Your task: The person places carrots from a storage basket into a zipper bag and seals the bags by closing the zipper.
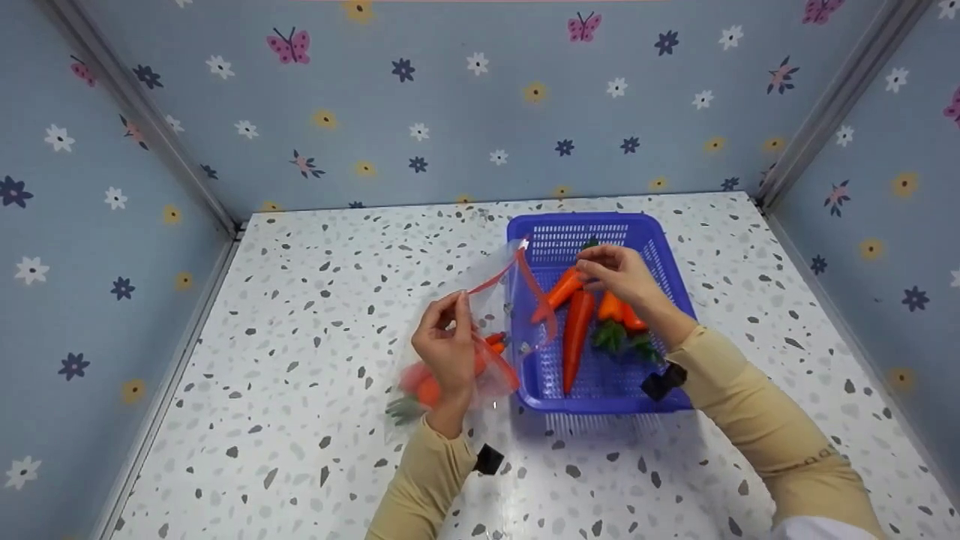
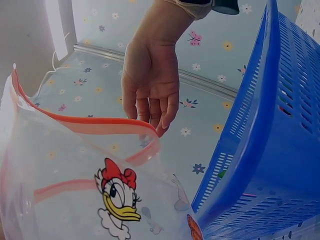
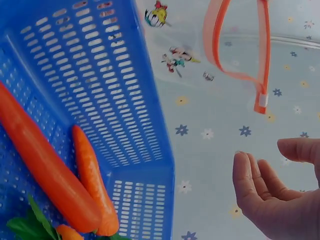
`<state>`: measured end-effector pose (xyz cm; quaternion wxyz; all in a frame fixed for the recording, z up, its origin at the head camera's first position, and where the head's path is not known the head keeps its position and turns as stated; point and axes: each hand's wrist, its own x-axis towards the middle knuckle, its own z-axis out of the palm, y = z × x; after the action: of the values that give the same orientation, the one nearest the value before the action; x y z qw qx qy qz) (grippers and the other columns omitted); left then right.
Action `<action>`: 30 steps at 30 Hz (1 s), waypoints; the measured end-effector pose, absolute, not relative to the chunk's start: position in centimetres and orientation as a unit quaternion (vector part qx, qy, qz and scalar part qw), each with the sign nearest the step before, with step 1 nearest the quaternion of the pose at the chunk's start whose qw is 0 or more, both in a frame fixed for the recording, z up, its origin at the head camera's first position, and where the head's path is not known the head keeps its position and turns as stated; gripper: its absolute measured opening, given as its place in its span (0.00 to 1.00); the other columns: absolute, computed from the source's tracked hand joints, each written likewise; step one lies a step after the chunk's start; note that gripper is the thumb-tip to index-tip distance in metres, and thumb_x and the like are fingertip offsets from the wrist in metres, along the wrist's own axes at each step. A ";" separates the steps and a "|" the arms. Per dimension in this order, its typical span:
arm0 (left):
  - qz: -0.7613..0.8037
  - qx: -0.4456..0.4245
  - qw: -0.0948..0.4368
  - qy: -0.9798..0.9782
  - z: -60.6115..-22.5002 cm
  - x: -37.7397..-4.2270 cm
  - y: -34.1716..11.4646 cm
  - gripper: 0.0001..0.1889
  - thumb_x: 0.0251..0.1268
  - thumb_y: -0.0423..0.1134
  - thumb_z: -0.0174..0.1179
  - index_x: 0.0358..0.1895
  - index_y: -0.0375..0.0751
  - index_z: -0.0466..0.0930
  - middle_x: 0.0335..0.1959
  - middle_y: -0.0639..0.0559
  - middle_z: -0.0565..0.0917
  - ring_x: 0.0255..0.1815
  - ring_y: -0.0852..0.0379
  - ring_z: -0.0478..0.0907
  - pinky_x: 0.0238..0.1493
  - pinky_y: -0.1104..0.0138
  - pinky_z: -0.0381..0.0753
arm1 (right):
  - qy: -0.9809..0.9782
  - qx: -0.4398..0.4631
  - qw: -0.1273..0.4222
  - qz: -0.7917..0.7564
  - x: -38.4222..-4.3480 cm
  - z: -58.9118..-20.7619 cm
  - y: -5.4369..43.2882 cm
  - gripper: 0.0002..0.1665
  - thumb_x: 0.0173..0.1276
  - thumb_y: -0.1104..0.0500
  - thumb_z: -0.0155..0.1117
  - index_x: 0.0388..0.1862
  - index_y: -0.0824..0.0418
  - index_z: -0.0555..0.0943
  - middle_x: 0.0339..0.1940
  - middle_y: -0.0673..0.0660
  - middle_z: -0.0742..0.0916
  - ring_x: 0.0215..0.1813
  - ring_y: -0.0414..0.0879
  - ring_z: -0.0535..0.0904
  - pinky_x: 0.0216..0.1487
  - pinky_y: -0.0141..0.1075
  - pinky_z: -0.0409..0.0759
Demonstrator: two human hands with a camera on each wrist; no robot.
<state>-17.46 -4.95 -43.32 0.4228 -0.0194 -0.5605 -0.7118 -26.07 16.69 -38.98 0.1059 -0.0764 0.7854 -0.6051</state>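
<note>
In the head view my left hand [image 1: 448, 345] pinches the red-edged mouth of a clear zip bag [image 1: 491, 281] between thumb and fingers. Orange and red vegetables [image 1: 429, 391] show through the bag, partly behind that hand. The bag's gaping mouth overlaps the left rim of a blue basket [image 1: 529, 397]. My right hand [image 1: 626, 281] is over the basket, fingers loosely bent. Thumb and fingers stand apart with nothing between them in the right wrist view. Below it lie a long red-orange carrot [image 1: 576, 341], a smaller orange carrot [image 1: 564, 289] and leafy-topped orange vegetables [image 1: 611, 306].
A white speckled table [image 1: 300, 337] carries the basket and bag. Flower-patterned panels [image 1: 480, 105] enclose it at the back and both sides. A cartoon duck print [image 2: 117, 197] marks the bag in the left wrist view.
</note>
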 end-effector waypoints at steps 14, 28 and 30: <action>-0.705 -0.036 0.430 -0.563 -41.2 -16.3 -4.7 0.03 0.52 0.16 0.53 0.29 0.17 0.75 0.15 0.31 0.70 0.13 0.55 0.68 0.12 0.73 0.70 | 0.834 -0.026 0.146 -0.532 -30.2 -41.4 17.1 0.23 0.66 0.58 0.54 0.53 0.73 0.70 0.48 0.69 0.77 0.31 0.40 0.78 0.38 0.34 0.79; -0.709 -0.036 0.428 -0.560 -41.5 -16.5 -4.9 0.03 0.53 0.17 0.53 0.30 0.18 0.76 0.15 0.35 0.71 0.13 0.55 0.68 0.12 0.73 0.69 | 0.836 0.040 0.207 -0.506 -31.9 -44.3 18.3 0.28 0.67 0.56 0.52 0.56 0.77 0.64 0.49 0.73 0.75 0.46 0.59 0.77 0.49 0.46 0.73; -0.709 -0.030 0.429 -0.559 -42.1 -16.7 -4.9 0.03 0.53 0.18 0.54 0.31 0.20 0.77 0.15 0.38 0.71 0.14 0.56 0.68 0.12 0.73 0.69 | 0.836 0.048 0.219 -0.502 -32.1 -44.7 18.6 0.28 0.66 0.56 0.52 0.55 0.78 0.65 0.47 0.73 0.77 0.42 0.56 0.79 0.48 0.45 0.74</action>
<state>-16.75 -4.89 -42.05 0.4287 -0.0299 -0.5586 -0.7094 -32.13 18.60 -44.69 0.2186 0.0485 0.8356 -0.5016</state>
